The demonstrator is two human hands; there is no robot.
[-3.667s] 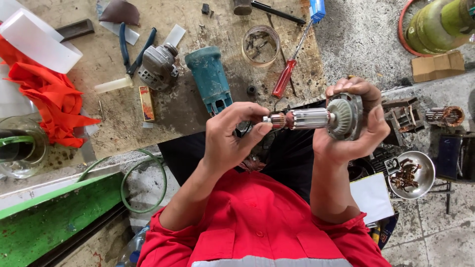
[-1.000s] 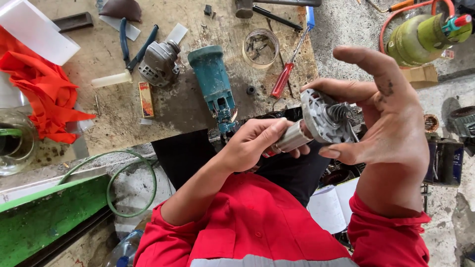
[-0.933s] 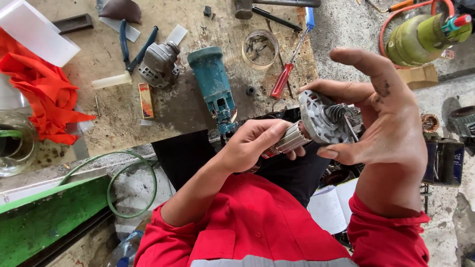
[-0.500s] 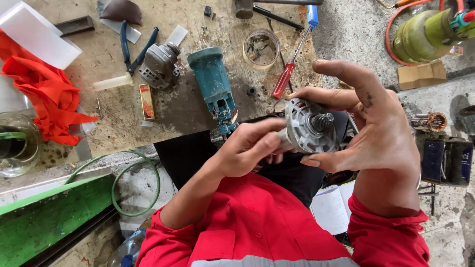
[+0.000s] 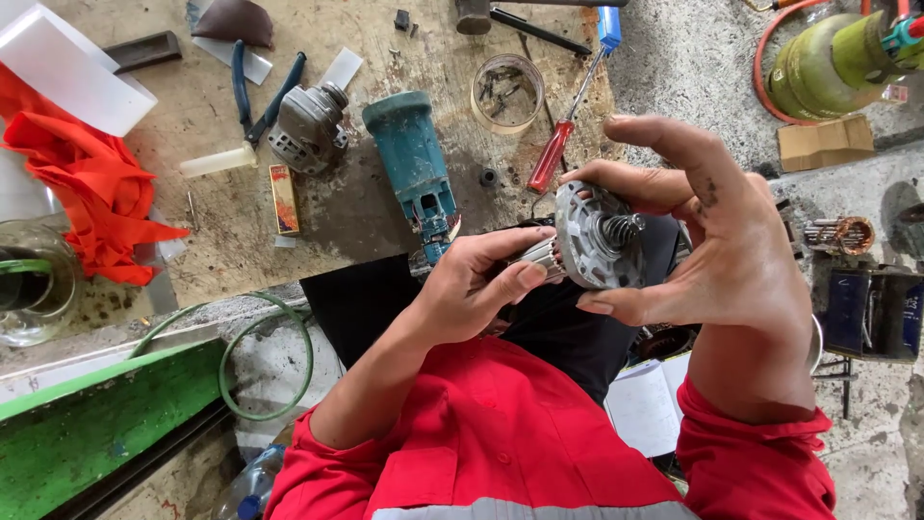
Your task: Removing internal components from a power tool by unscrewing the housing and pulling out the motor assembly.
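Grey metal end plate [image 5: 592, 241] with the little spiral gear poking out of it is pinched between my right hand's [image 5: 731, 260] thumb and middle finger, index sticking up free, while my left hand [image 5: 472, 294] is wrapped around the armature [image 5: 534, 255] behind it, all held up over my lap just off the bench edge [image 5: 241, 299]. Honestly that fingertip grip is sketchy; if the plate pops loose suddenly it probably drops onto the floor, and I could nick the windings if I twist it crooked.

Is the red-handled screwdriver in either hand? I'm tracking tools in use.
No, the red-handled screwdriver lies on the bench, clear of both hands.
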